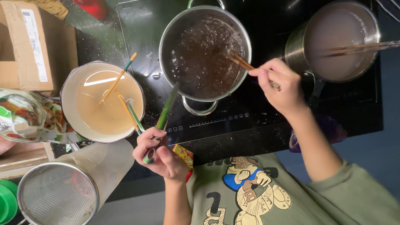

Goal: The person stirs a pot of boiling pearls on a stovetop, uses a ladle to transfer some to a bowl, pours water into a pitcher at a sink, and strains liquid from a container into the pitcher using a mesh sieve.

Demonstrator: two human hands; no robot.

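Over the black induction hob (258, 121) our right hand (280, 88) pinches wooden chopsticks (243, 62) dipped in the steel pot of dark bubbling liquid (205, 52), while our left hand (160, 154) grips a green-handled knife (164, 118) beside it.

Three pots stand in view: a steel pot (205, 54) of dark bubbling liquid, a second steel pot (337, 39) of pale liquid, and a white pot (103, 102) of clear broth. Three pairs of chopsticks show: one (246, 66) in the middle pot, one (362, 48) across the right pot, one (121, 98) in the white pot. There is one green knife (164, 118), one mesh strainer (58, 193), one cardboard box (25, 46) and two hands.
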